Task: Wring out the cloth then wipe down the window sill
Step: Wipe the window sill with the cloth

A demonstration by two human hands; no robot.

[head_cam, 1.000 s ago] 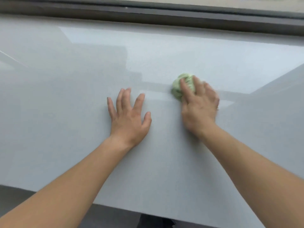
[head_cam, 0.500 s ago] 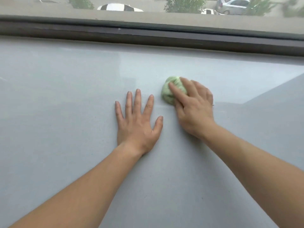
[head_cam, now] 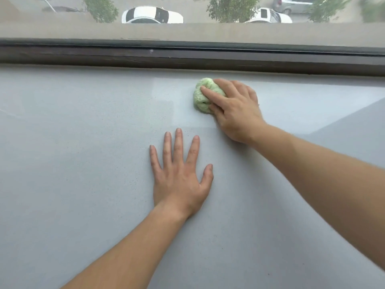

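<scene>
cloth [head_cam: 203, 97] under right fingers [head_cam: 216, 95] — on sill [head_cam: 83, 142]

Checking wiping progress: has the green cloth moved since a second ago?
Yes. The cloth under the right hand has moved farther from the left hand, toward the window frame.

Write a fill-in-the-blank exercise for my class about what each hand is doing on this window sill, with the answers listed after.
1. The right hand presses a bunched cloth whose colour is ____.
2. The left hand lies flat on the window sill with its fingers ____.
3. The cloth sits closer to the dark window frame than the ____ hand does.

Answers: green; spread; left
</scene>
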